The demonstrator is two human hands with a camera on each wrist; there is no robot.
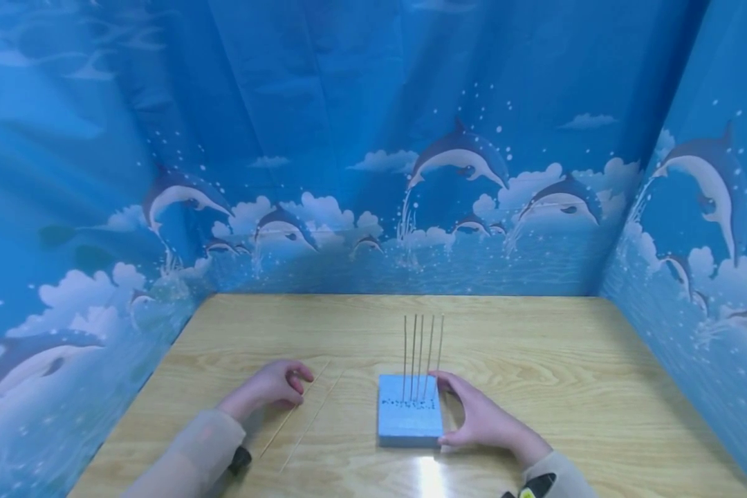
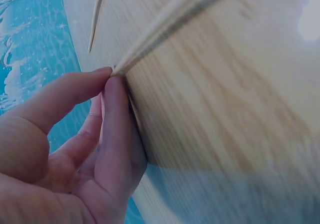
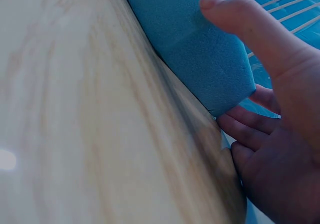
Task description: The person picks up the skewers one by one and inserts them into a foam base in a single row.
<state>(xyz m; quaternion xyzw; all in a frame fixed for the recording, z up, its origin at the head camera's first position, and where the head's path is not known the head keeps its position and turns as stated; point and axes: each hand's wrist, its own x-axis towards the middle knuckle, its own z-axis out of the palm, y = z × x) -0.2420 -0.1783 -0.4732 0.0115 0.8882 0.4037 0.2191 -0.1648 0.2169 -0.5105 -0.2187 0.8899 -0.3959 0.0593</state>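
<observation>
A thin wooden stick (image 2: 155, 31) is pinched between the thumb and forefinger of my left hand (image 1: 280, 384), low over the table. Beside it a second thin wooden stick (image 1: 312, 422) lies on the tabletop, to the right of that hand. My right hand (image 1: 479, 415) grips a blue foam block (image 1: 409, 422) from its right side. Its thumb rests on the block's near side, and the other fingers reach round toward the far corner. Several thin sticks (image 1: 404, 353) stand upright in the block's top, near a patch of small dark marks.
The wood-grain table (image 1: 535, 346) is bordered at the back and sides by a blue dolphin-print curtain (image 1: 348, 207). A bright light reflection shows on the tabletop in front of the block. Dark wrist devices sit at both sleeves.
</observation>
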